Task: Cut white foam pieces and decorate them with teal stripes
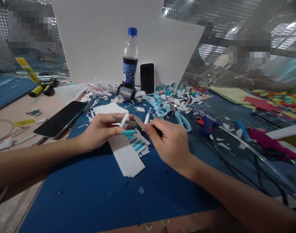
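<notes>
Presently, our left hand (99, 131) pinched nearly closed on a small white foam-like piece (124, 120), our right hand (171, 140) curled round a slim pointed metal blade (118, 120) crossing behind it, a flat white sheet (129, 161) below our hands on the blue-topped worktop (109, 202).

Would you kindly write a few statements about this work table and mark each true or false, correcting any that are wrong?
1. The left hand holds a white piece. True.
2. The right hand is empty. False: the right hand grips a blade.
3. A phone stands upright beside the bottle. True.
4. The bottle's cap is red. False: the cap is blue.
5. The spool lies behind the bottle. False: the spool lies in front of it.
</notes>
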`<action>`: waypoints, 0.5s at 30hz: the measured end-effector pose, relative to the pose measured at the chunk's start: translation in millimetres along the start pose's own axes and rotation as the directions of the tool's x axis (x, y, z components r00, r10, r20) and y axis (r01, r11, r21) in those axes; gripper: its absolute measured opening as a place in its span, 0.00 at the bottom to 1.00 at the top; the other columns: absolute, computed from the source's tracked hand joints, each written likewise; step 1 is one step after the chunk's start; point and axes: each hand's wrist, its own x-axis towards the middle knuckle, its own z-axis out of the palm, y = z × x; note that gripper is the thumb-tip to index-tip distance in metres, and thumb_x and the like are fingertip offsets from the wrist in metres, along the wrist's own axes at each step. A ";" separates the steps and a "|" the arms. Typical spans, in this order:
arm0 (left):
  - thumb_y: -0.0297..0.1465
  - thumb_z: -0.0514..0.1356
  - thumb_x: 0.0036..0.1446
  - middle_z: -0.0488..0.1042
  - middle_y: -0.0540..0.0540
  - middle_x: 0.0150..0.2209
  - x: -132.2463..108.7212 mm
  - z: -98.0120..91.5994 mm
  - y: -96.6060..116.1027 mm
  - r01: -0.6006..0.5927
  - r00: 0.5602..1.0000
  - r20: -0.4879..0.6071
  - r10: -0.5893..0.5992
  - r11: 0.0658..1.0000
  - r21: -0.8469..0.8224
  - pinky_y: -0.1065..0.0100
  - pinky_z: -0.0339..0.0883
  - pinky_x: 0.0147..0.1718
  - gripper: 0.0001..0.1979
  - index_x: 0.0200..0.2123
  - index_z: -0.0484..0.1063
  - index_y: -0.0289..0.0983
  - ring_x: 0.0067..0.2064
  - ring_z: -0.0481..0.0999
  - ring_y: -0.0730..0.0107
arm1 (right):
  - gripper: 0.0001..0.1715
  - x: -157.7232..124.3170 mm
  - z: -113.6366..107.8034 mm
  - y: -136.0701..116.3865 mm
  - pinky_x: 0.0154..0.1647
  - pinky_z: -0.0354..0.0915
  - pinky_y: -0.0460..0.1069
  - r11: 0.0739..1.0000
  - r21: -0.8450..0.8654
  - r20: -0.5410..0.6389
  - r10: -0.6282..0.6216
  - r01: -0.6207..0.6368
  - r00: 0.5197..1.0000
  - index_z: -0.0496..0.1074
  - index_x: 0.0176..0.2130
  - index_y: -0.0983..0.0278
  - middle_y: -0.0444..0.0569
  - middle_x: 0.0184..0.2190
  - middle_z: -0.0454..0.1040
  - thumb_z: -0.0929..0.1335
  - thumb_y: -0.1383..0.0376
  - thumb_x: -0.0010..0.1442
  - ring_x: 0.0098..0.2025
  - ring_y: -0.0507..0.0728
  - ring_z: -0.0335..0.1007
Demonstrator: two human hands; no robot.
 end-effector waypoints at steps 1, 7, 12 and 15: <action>0.34 0.69 0.49 0.81 0.46 0.42 -0.2 0.2 0.1 -0.002 1.000 0.001 0.002 1.000 0.004 0.68 0.74 0.43 0.08 0.36 0.81 0.42 0.43 0.80 0.63 | 0.25 -0.1 0.0 0.3 0.19 0.44 0.44 1.000 0.001 -0.006 -0.002 0.002 1.000 0.65 0.20 0.67 0.40 0.14 0.55 0.62 0.60 0.66 0.16 0.45 0.50; 0.34 0.68 0.51 0.80 0.45 0.42 0.5 0.8 -0.2 -0.042 0.990 0.135 0.032 0.996 0.073 0.68 0.75 0.40 0.08 0.38 0.81 0.44 0.41 0.81 0.63 | 0.24 -2.9 1.9 -1.4 0.20 0.45 0.44 1.000 0.013 0.010 0.026 -0.026 1.000 0.67 0.21 0.67 0.41 0.14 0.58 0.62 0.59 0.66 0.17 0.46 0.54; 0.32 0.69 0.49 0.81 0.45 0.38 -1.0 0.3 -4.4 0.001 0.986 0.164 -0.015 0.996 0.086 0.70 0.76 0.37 0.12 0.39 0.80 0.41 0.37 0.81 0.65 | 0.25 -4.7 5.5 -3.7 0.19 0.43 0.44 1.000 -0.004 0.008 0.014 -0.014 1.000 0.66 0.20 0.67 0.41 0.14 0.58 0.63 0.58 0.66 0.16 0.46 0.51; 0.29 0.70 0.48 0.81 0.48 0.36 -1.2 1.4 -5.4 0.029 0.981 0.188 -0.034 0.999 0.030 0.73 0.76 0.37 0.16 0.42 0.79 0.43 0.36 0.81 0.69 | 0.25 -5.1 6.8 -5.1 0.19 0.44 0.45 0.999 -0.027 0.009 0.032 -0.031 0.999 0.66 0.21 0.67 0.41 0.14 0.58 0.63 0.58 0.65 0.17 0.46 0.53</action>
